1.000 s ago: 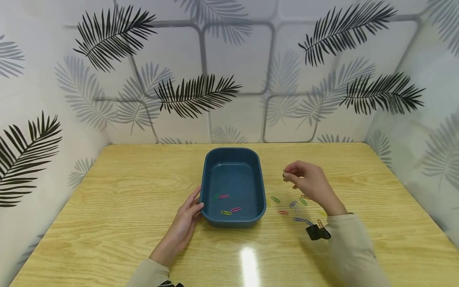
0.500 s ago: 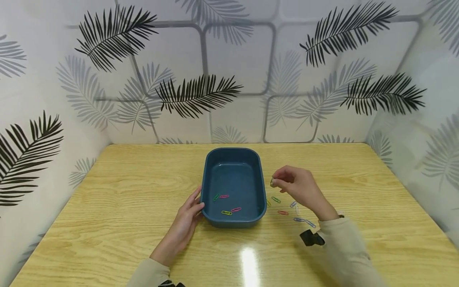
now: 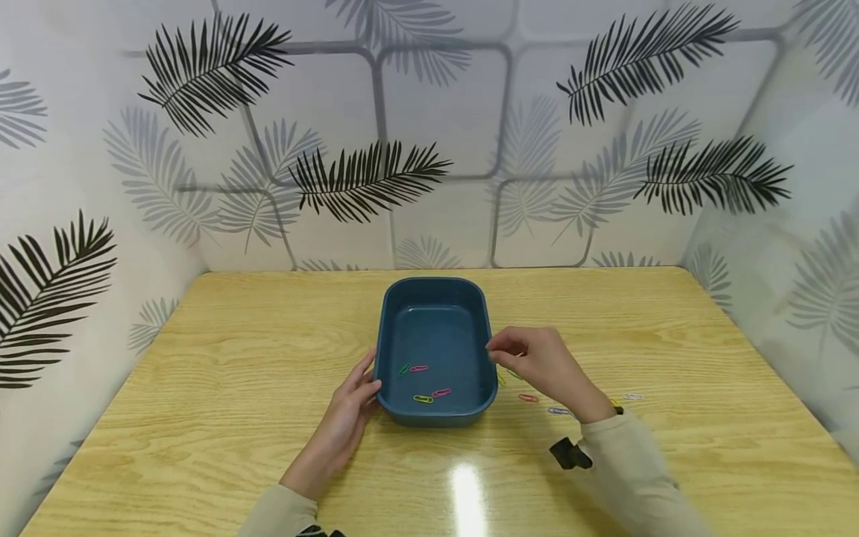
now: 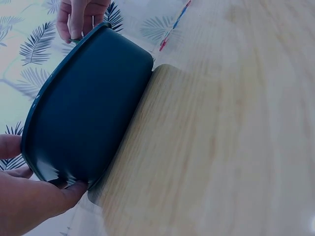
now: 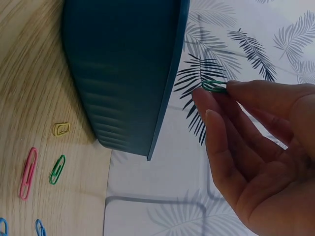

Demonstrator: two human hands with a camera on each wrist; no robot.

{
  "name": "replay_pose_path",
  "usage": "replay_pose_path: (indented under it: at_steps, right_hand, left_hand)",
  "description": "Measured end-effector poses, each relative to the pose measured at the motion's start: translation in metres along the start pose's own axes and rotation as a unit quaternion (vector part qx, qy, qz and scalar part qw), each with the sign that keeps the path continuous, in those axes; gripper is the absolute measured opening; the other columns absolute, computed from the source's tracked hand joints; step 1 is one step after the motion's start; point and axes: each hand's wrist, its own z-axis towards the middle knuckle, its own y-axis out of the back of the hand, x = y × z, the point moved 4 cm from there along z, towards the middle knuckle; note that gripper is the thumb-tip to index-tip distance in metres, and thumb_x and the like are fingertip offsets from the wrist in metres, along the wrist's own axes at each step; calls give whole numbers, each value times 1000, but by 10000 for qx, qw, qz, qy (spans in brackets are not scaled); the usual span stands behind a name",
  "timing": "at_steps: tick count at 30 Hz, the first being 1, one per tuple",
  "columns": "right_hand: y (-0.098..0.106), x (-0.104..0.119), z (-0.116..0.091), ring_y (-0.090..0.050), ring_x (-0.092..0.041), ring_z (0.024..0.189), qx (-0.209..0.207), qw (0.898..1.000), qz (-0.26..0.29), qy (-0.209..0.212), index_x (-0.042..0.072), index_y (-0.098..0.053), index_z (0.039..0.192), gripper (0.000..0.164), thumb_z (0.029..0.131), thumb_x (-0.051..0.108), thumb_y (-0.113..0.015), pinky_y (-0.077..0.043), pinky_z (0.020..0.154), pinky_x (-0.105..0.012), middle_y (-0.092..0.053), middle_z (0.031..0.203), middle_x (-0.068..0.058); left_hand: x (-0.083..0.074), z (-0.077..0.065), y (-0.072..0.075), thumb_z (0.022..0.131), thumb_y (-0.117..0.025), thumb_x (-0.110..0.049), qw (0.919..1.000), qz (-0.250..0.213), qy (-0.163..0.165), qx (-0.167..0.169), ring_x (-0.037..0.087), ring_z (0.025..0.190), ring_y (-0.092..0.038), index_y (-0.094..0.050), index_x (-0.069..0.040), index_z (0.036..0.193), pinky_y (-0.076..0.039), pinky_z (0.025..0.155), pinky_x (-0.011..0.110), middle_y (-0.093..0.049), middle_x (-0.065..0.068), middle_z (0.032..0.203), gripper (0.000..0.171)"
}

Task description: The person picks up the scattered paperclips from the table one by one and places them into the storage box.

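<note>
A dark blue rectangular bin [image 3: 436,328] stands mid-table, with several coloured paper clips, green, pink and yellow, on its floor. My left hand [image 3: 350,406] holds the bin's near left side, thumb at the rim and the other fingers along the outside wall. At the bin's right rim, my right hand [image 3: 540,367] pinches a green paper clip [image 5: 214,86] between thumb and fingertips. In the right wrist view, the clip is beyond the rim line, in front of the wall. The left wrist view shows the bin's outer wall [image 4: 93,103] and hides its inside.
To the bin's right, several loose clips lie on the wooden table [image 3: 268,321], among them a red one [image 3: 529,398], a blue one [image 3: 558,410] and a white one [image 3: 633,397]. My right forearm covers part of that group. A leaf-patterned wall [image 3: 443,216] stands behind.
My right hand has moved left and slightly nearer, from over the loose clips to the bin's right rim, carrying the green paper clip. The left hand and the bin have stayed put.
</note>
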Motion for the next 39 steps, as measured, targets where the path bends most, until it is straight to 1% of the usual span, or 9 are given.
replay_pose_path:
  at_steps: [6,11,15,21,26,39]
  right_hand:
    - [-2,3,-1,-67,-17,80,88,9998,-39,169,3,-74,94,11,85,-2,-70,-55,68,-28,-71,90,-4]
    - [-2,5,-1,-67,-20,82,95,9997,-42,220,2,-74,94,12,85,-4,-69,-55,68,-29,-71,92,-6]
    - [-2,5,-1,-67,-20,83,69,9997,-47,229,1,-73,95,12,85,-4,-69,-55,68,-29,-71,93,-6]
    - [-4,3,-1,-67,-19,83,45,9998,-68,205,3,-74,95,12,85,-3,-70,-55,68,-29,-71,92,-5]
    - [-3,3,-1,-66,-20,83,40,9998,-86,188,3,-73,95,12,86,-3,-68,-55,68,-30,-71,92,-5]
    - [-4,3,-1,-66,-18,83,65,9998,-97,153,3,-72,96,11,87,0,-69,-55,68,-29,-70,92,-4]
  left_hand:
    - [0,0,1,100,-38,-3,10000,-1,6,-27,35,139,-28,-19,-8,155,-21,112,50,-24,23,154,58]
    - [0,0,0,101,-38,-4,10000,41,-16,9,35,139,-27,-19,-8,155,-21,112,50,-23,23,154,58]
    - [0,0,0,101,-39,-5,10000,66,-36,34,35,139,-27,-18,-7,155,-21,111,49,-23,23,154,58]
    - [-1,-2,-1,101,-39,-5,10000,53,-29,36,35,139,-27,-18,-7,155,-21,112,50,-23,24,154,58]
    - [-1,-3,-1,101,-38,-5,10000,82,-26,38,36,138,-28,-18,-7,155,-20,112,50,-24,24,153,58]
    - [1,0,0,101,-38,-4,10000,43,-25,53,37,139,-28,-18,-8,155,-20,112,49,-22,24,154,58]
